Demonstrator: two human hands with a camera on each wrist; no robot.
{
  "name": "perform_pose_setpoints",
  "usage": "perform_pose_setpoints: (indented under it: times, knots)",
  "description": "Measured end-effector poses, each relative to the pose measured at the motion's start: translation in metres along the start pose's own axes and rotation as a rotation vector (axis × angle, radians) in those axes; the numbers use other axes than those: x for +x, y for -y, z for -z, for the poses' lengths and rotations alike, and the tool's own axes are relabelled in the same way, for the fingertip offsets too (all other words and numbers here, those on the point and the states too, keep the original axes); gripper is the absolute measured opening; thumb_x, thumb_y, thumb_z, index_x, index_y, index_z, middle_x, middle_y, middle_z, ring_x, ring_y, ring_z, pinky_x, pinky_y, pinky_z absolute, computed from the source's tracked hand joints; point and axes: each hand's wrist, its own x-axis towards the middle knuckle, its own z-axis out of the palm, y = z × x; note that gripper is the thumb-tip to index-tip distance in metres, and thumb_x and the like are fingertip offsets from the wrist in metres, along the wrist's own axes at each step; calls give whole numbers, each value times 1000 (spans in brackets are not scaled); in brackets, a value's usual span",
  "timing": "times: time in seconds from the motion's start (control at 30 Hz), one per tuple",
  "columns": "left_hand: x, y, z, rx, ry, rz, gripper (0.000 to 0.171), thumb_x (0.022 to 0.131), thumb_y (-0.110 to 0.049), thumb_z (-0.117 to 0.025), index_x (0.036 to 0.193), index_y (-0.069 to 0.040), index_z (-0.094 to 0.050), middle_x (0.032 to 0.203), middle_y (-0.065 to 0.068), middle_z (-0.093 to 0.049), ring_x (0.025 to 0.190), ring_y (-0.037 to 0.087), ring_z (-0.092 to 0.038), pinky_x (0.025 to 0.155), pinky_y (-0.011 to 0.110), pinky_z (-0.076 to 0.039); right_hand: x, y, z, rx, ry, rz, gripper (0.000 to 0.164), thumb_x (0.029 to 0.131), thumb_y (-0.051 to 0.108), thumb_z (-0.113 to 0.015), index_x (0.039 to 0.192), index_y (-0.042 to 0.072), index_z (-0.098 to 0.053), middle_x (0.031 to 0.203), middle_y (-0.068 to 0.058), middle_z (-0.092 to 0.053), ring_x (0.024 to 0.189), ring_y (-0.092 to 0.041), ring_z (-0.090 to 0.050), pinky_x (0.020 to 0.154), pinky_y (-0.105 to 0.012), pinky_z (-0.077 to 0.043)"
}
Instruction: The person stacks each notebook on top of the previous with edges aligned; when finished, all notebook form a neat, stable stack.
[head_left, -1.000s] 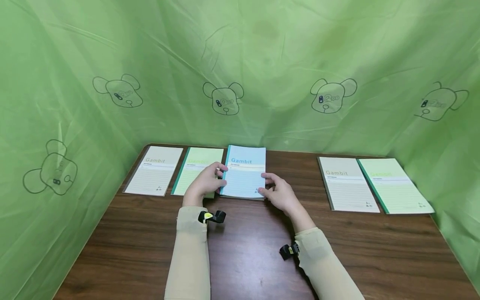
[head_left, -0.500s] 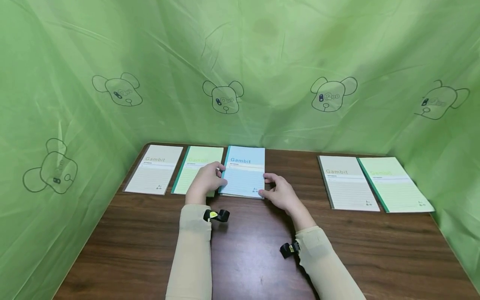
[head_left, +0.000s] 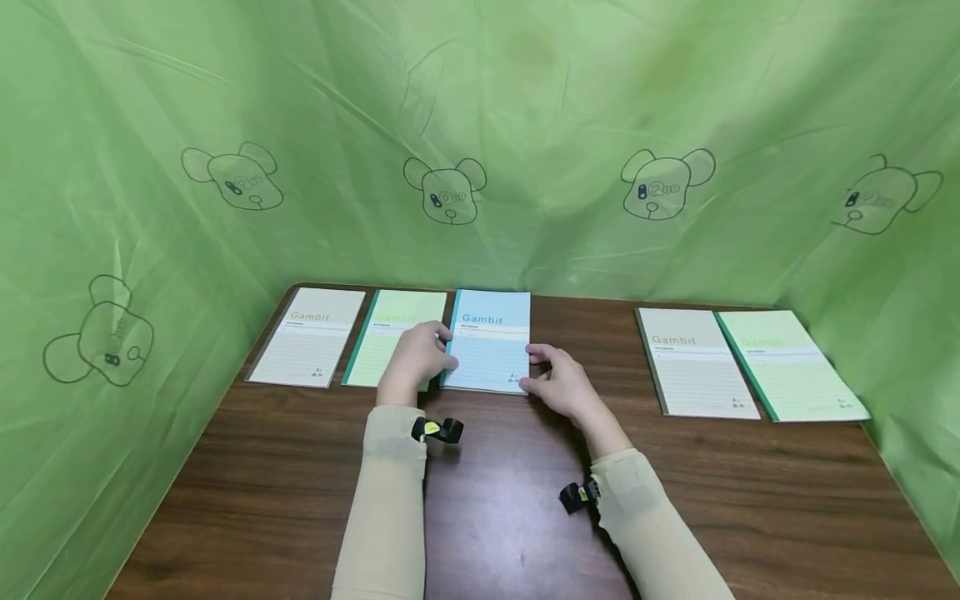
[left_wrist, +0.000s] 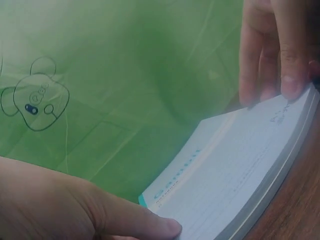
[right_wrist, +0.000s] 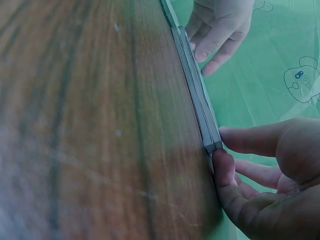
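Between my hands lies a stack of notebooks, its top one a light blue Gambit notebook with a teal spine. Layered page edges of the stack show in the right wrist view. My left hand holds the left edge, thumb on the cover near the spine. At the lower right corner my right hand grips the stack, thumb on the cover and fingertips along the side. Under my left hand, partly hidden by it, is a light green notebook.
A white notebook lies at the far left of the brown wooden table. On the right another white notebook and a green notebook lie side by side. A green curtain with bear drawings encloses the table.
The lower edge of the stack, uneven before, is now more flush under the blue notebook. My left hand has shifted slightly right; my right hand has barely moved.
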Motion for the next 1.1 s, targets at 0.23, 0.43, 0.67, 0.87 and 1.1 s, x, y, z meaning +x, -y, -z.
perform_pose_setpoints:
  times: [0.23,0.43,0.67,0.87,1.1]
  knots:
    - [2,-4,-8,-87,19,-45,46,89,-5,-85,133,-4,-71,109,14,-75,100,31,-70,92,49,-58,-1,-4,12,-6,-38,-35,61,97,7,-80,154,4,-59,139,-18,-65,95,-25,-68,81,-35,-56]
    - [3,-12,-20,-85,37,-89,49,88,-7,-87,135,-4,-71,105,10,-71,96,27,-65,92,46,-56,0,-14,28,17,-69,-70,63,96,6,-80,155,1,-57,135,-20,-68,94,-25,-69,78,-30,-56]
    - [4,-22,-27,-33,39,-87,51,89,-8,-87,137,-4,-71,104,10,-73,95,27,-68,88,46,-58,0,-18,37,15,-70,-92,58,99,7,-77,153,-1,-57,130,-21,-71,108,-31,-69,86,-33,-55]
    - [5,-22,-30,-43,30,-98,44,90,-8,-86,132,-4,-74,104,9,-76,98,27,-71,92,46,-59,-1,-23,41,-7,-67,-104,54,100,8,-77,150,-1,-61,129,-19,-70,108,-30,-68,84,-33,-54]
    - [8,-18,-31,-100,26,-101,43,90,-11,-86,131,-5,-76,103,7,-78,95,24,-73,88,44,-60,0,-25,43,4,-64,-107,54,100,9,-77,150,0,-61,130,-19,-69,104,-29,-68,81,-31,-54]
